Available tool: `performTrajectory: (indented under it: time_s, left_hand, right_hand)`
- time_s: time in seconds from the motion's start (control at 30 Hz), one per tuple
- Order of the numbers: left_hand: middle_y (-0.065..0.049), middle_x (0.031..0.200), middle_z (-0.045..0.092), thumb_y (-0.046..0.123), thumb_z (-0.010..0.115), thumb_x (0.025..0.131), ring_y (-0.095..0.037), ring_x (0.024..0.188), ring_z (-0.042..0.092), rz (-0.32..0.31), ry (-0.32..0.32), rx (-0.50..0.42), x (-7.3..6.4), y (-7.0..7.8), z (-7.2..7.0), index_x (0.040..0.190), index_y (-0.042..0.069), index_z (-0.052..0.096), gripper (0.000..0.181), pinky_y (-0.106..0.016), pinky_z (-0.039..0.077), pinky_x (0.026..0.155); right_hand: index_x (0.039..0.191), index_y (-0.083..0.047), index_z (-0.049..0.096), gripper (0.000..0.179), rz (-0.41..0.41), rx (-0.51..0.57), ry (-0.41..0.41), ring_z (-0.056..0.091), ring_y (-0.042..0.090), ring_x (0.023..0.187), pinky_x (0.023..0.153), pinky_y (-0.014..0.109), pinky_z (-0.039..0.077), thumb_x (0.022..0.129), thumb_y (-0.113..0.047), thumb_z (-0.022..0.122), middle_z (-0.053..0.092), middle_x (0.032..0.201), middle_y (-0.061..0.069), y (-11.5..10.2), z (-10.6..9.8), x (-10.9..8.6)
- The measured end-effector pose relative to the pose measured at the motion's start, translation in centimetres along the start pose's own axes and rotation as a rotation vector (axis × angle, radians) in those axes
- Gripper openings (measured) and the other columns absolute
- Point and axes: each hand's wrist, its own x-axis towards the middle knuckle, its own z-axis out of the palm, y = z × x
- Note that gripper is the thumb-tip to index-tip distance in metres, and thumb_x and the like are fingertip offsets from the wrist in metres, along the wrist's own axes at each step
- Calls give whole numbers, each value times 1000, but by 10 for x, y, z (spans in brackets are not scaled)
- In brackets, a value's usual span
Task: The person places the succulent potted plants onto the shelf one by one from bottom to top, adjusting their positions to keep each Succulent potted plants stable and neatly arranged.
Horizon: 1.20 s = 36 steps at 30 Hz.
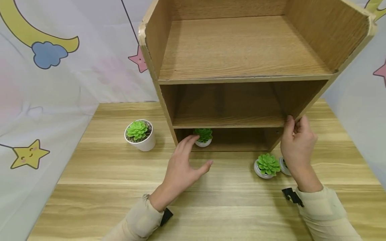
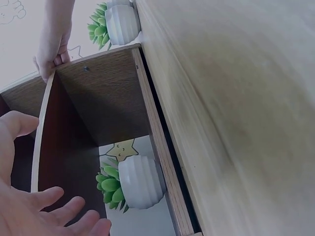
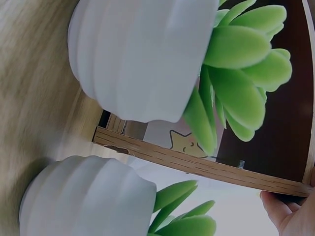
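A wooden shelf (image 1: 244, 50) stands on the table. My right hand (image 1: 298, 147) grips the front edge of its right side panel, thumb on the inner side at the middle board; the right wrist view catches these fingers (image 3: 278, 209) at the lower right. My left hand (image 1: 182, 165), thumb and fingers spread, hovers before the bottom compartment and holds nothing. Inside that compartment, at the left, sits a green succulent in a white ribbed pot (image 2: 140, 182), partly covered by the left fingers in the head view.
Two more potted succulents stand by the shelf's front right corner: one (image 1: 266, 165) in plain sight, the other (image 1: 284, 166) partly behind the right hand. A taller white pot with a succulent (image 1: 140, 135) is left of the shelf. A printed cloth (image 1: 114, 67) hangs behind.
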Motion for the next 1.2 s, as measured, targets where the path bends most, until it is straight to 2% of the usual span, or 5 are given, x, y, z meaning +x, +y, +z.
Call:
performTrajectory:
  time_s: [0.23,0.37,0.57,0.97,1.2]
  left_hand:
    - [-4,135,52,39,74,83,-20,126,45,23,80,-49,-1,0,-4,132,7,57,62,-45,42,99]
    - [-3,133,53,39,75,82,-21,124,47,34,111,-67,-2,-2,-7,129,6,58,59,-44,41,99]
    - [-2,129,57,39,77,82,-19,121,49,42,171,-89,-5,-7,-12,127,9,60,57,-42,41,98]
    - [-6,130,55,40,79,78,-23,123,47,59,291,-116,-8,-13,-20,127,7,59,62,-45,38,99]
    - [-5,132,50,42,80,77,-23,124,41,25,332,-88,-11,-21,-26,131,9,57,68,-46,35,98]
  right_hand:
    - [84,8,56,29,4,-16,14,49,-13,68,56,8,32,101,-15,50,62,68,17,0,0,-1]
    - [85,9,56,30,8,-17,12,50,-17,72,57,7,34,101,-16,50,62,69,19,1,0,0]
    - [88,10,58,29,22,-9,21,51,-15,73,59,7,35,101,-14,51,65,72,18,-2,1,0]
    - [88,9,59,25,47,-19,42,48,-8,63,55,7,31,100,-12,53,60,66,15,-1,2,0]
    - [89,9,60,24,47,-24,43,50,-10,66,57,6,32,99,-11,53,61,68,15,0,2,0]
